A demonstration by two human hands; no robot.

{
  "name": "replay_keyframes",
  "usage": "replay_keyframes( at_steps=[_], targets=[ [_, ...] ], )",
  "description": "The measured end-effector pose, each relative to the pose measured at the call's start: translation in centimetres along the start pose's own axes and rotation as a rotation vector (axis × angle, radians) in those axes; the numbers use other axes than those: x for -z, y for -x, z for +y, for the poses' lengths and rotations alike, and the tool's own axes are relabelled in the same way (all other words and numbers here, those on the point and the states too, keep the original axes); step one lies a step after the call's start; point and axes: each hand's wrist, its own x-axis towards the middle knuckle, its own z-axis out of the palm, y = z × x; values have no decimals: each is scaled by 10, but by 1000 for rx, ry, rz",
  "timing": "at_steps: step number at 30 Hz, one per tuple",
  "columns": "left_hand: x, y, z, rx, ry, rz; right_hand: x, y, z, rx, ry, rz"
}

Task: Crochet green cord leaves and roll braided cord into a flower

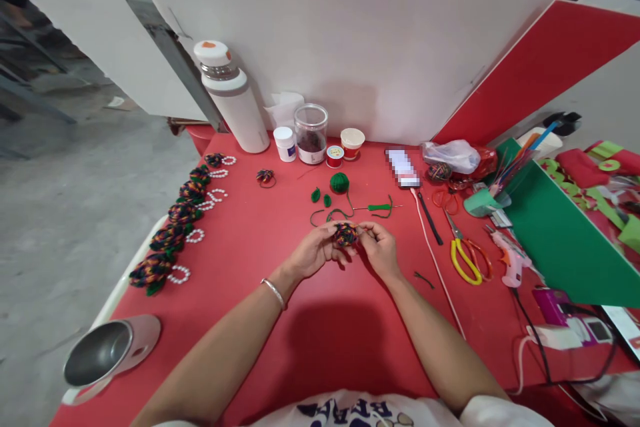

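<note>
Between my two hands, above the red table (280, 227), is a small multicoloured crocheted flower (345, 234). My left hand (320, 248) is closed round its left side. At its right edge, the fingers of my right hand (379, 245) are pinched together; what they grip is too small to make out. Just beyond lie a green yarn ball (339, 182) with a trailing strand, two green crocheted leaves (321, 197) and a green-handled crochet hook (379, 207). A dark yarn scrap (424, 279) lies right of my right hand.
Crocheted flowers with bead loops (169, 237) line the left edge, near a steel mug (111, 353). A white bottle (234, 100) and clear jar (311, 135) stand at the back. Rightward are a phone (403, 168), yellow-handled scissors (466, 260) and a pink glue gun (511, 261).
</note>
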Motion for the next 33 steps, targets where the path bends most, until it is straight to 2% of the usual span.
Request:
replay_keyframes(
  at_steps=[5,14,21,24,33],
  targets=[
    [3,2,1,-11,53,-54,2,-1,2,6,30,-14],
    [1,2,-2,-54,-26,27,3,0,1,18,32,-64],
    [1,3,1,-15,36,0,2,0,0,18,64,-60],
    [1,2,2,13,86,-5,5,0,1,16,15,-83],
    [6,-1,1,91,225,93,11,-2,2,-46,-160,-221]
  ],
)
